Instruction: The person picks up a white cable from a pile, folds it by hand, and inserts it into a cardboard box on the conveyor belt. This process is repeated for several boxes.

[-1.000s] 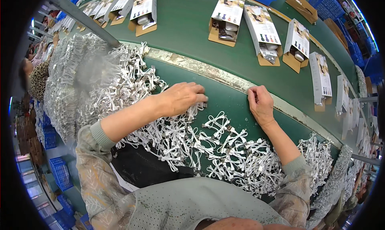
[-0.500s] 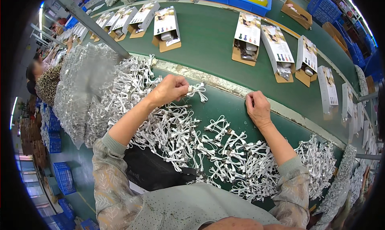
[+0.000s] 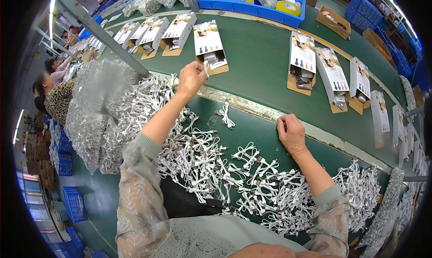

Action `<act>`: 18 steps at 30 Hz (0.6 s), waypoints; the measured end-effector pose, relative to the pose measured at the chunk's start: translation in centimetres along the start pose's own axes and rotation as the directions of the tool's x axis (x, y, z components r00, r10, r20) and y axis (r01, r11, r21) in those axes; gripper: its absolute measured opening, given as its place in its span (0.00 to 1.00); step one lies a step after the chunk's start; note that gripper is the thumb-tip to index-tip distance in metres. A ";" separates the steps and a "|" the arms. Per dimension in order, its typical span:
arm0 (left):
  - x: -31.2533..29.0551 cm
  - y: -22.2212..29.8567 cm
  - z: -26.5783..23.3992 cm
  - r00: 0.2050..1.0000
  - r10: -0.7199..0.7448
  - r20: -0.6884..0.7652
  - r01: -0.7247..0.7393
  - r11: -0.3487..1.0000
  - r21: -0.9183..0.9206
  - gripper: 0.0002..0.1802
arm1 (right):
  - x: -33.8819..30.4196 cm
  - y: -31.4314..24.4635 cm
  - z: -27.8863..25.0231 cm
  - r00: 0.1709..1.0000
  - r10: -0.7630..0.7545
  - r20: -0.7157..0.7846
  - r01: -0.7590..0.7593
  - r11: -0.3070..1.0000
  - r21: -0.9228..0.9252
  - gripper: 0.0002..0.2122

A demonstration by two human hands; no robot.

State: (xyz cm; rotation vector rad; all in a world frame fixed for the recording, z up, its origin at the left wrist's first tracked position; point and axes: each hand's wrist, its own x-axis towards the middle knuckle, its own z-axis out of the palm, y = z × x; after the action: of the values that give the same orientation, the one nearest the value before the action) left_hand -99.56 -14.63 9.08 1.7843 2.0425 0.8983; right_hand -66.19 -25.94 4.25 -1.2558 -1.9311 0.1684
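Observation:
My left hand [image 3: 191, 79] is reaching over the conveyor's edge, its fingers pinched on a white charging cable [image 3: 206, 67]. The cable is at the open lower end of a white box [image 3: 208, 38], where a pale item and cardboard flaps show. Close to the metal edge strip, my right hand [image 3: 291, 134] is curled closed; whatever it may hold is hidden. One tied white cable bundle [image 3: 226, 116] lies alone on the green table between my hands. Heaps of similar cables [image 3: 198, 161] spread in front of me and under my right forearm.
More open-ended boxes [image 3: 302, 51] stand on the green conveyor [image 3: 256, 73]. Clear plastic bags [image 3: 92, 109] are piled at the left beside a grey metal post [image 3: 101, 30]. Across the belt is a blue tray [image 3: 216, 1]. Other people [image 3: 58, 93] sit at the far left.
My left hand has moved up and away from me to the box's open end. Boxes have shifted right along the conveyor. My right hand has stayed nearly still.

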 end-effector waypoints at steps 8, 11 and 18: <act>6.1 3.6 11.2 0.994 0.107 -0.004 -0.107 0.994 0.004 0.05 | 2.9 6.6 3.2 0.999 0.030 0.035 -0.030 1.000 -0.003 0.04; 7.4 3.6 15.6 0.971 0.231 -0.062 -0.230 0.973 0.033 0.06 | 3.0 8.9 4.9 0.998 0.046 0.042 -0.046 0.999 -0.008 0.04; 7.2 4.1 20.5 0.885 0.427 0.186 -0.400 0.901 -0.165 0.24 | 1.4 13.3 7.4 0.999 0.022 0.027 -0.022 1.000 -0.001 0.04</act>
State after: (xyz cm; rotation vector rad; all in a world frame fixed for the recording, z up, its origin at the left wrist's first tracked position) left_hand -85.76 -2.08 -2.80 2.1842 1.4623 0.8650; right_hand -62.07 -15.96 -6.58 -1.2811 -1.9409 0.1963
